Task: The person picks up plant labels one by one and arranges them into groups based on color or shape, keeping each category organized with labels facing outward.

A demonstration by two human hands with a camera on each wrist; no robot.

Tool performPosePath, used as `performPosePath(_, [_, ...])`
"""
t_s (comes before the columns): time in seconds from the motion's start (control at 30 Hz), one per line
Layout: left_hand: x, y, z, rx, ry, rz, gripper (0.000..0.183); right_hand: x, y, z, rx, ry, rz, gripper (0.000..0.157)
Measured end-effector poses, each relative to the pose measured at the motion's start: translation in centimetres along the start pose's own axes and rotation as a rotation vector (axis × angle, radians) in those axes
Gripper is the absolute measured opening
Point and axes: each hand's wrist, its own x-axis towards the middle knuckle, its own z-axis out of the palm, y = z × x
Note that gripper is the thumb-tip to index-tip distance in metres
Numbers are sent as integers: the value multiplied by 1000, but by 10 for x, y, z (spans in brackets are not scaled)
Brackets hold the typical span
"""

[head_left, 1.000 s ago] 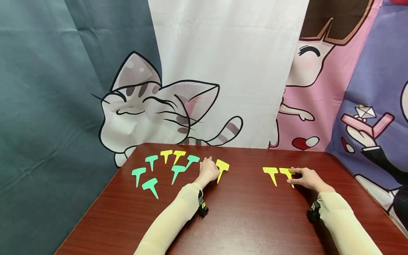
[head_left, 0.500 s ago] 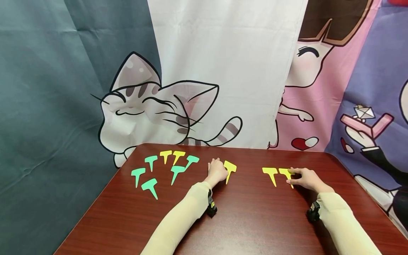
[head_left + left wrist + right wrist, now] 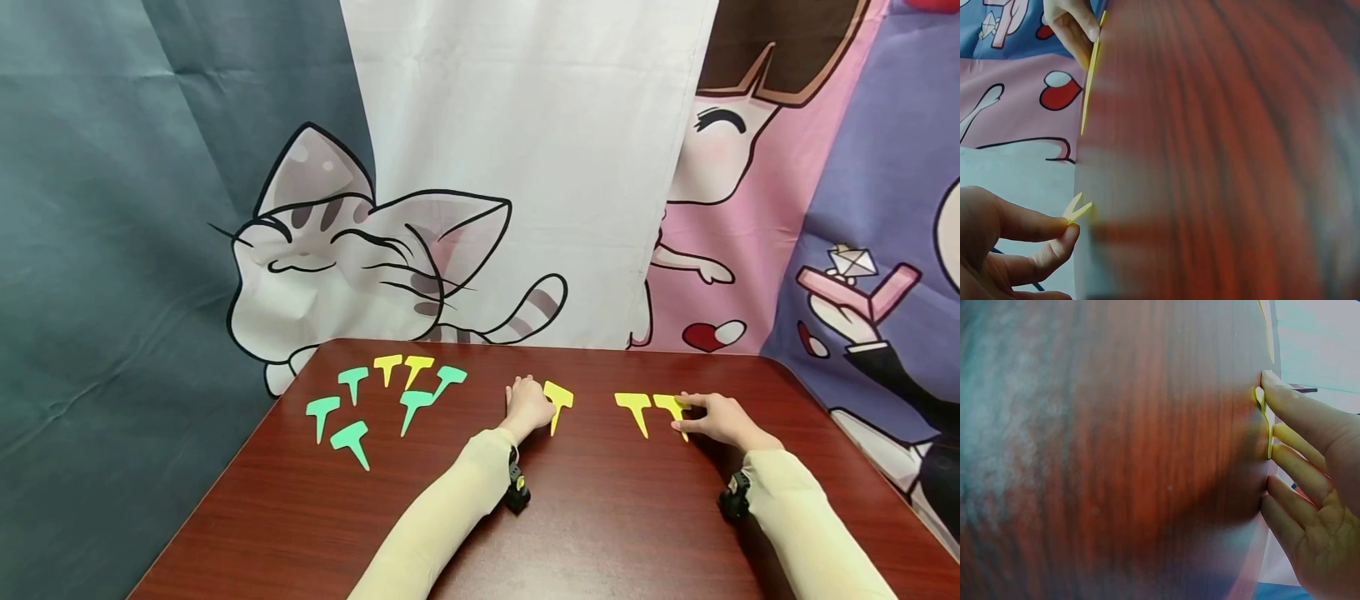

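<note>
In the head view, my left hand (image 3: 529, 405) pinches a yellow T-shaped plant label (image 3: 558, 400) at its left side. The left wrist view shows this label (image 3: 1075, 211) between thumb and finger, close to the table. My right hand (image 3: 722, 420) rests its fingertips on another yellow plant label (image 3: 667, 402) lying on the table, its thumb and fingers spread apart. Left of that label lies a similar yellow one (image 3: 633, 403). In the right wrist view, the touched label (image 3: 1267, 428) appears edge-on beside the fingers.
On the brown table (image 3: 585, 517), several green plant labels (image 3: 349, 438) lie loosely spread at the left. Two yellow labels (image 3: 387, 365) lie behind them. A printed cloth backdrop (image 3: 510, 150) hangs along the far edge.
My left hand has moved to the right with the yellow plant label, away from the green ones and towards the two yellow ones. My right hand has stayed in place.
</note>
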Motion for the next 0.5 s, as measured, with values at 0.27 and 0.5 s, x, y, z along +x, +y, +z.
performPosePath(0.27, [-1,15,8,-7,-6,-16,11,0,-1,-1,12,-14,25,71])
performPosePath(0.5, [-3,28,16,-9,-13,-15,9,0,-1,-1,9,-16,24,72])
